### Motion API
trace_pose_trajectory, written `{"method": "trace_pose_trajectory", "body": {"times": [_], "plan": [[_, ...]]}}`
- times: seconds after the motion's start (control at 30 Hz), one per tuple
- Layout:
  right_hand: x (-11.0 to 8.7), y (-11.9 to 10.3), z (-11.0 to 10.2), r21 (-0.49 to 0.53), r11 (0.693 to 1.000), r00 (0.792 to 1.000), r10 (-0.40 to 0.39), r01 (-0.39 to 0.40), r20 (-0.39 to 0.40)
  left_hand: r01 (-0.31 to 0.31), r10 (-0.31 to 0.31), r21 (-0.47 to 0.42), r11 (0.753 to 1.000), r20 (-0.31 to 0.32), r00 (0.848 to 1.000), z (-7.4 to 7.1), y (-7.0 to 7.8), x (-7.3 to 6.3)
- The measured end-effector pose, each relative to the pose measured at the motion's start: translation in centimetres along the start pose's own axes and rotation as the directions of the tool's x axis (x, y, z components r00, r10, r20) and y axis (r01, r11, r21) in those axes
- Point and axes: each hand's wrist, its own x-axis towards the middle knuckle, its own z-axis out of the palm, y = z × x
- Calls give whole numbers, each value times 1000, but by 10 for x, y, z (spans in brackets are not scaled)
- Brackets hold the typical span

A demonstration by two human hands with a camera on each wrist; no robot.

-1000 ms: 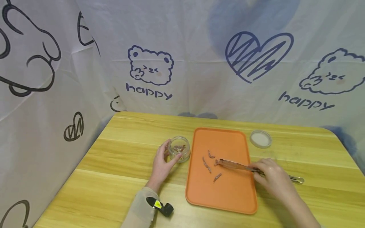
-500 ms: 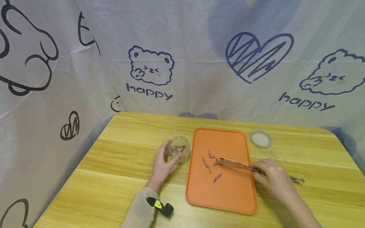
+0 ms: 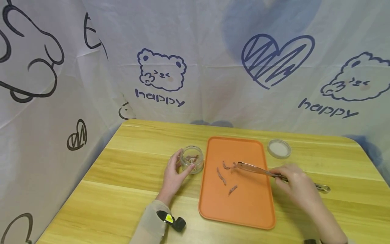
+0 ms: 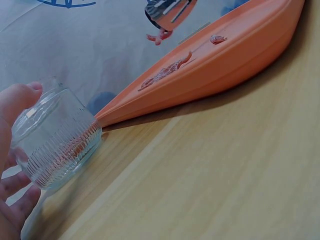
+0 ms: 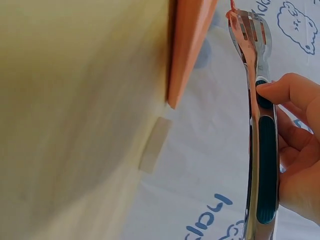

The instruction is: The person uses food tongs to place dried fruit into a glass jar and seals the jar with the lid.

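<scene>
My left hand (image 3: pixel 174 174) grips a small round glass jar (image 4: pixel 75 120) with ribbed sides, standing on the table left of the tray. Brownish-red strips (image 3: pixel 192 158) lie inside it. In my right hand (image 3: pixel 296 184) are metal food tongs (image 5: pixel 267 170) with dark green grips, the thumb pressing one of them. The slotted tips of the tongs pinch a small reddish strip (image 4: pixel 160 37), held above the orange tray (image 3: pixel 246 206) in the left wrist view. Three more strips rest on the tray: one curved (image 3: pixel 225 165), one long (image 3: pixel 221 176) and one short (image 3: pixel 233 189).
A round, shallow lid (image 3: pixel 279 149) lies beyond the tray's right side. The wooden table (image 3: pixel 128 169) meets a white printed cloth (image 3: pixel 213 67) at the back and left. Close by the jar runs the tray's left edge.
My right hand and the tongs have risen off the tray and shifted slightly away and to the right, carrying the small strip. The left hand and jar have stayed in place.
</scene>
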Motion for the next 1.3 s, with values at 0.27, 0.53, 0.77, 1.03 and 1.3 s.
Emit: {"method": "trace_pose_trajectory", "body": {"times": [0.27, 0.53, 0.77, 1.03, 1.3], "plan": [[12, -2, -7, 14, 1000, 1000, 19, -19, 9, -3, 3, -6, 1000, -2, 1000, 0, -1, 0], [23, -7, -7, 20, 1000, 1000, 12, -12, 14, -14, 14, -10, 1000, -10, 1000, 2, -3, 1], [35, -16, -7, 41, 999, 1000, 17, -18, 17, -21, 21, 9, 1000, -15, 1000, 1, -3, 1], [48, -26, -8, 56, 998, 999, 32, -34, 35, -18, 19, 3, 1000, -14, 1000, 1, -3, 1], [62, -33, 0, 109, 994, 998, 9, -15, 56, -12, 12, 8, 1000, -9, 1000, 1, -2, 0]]}}
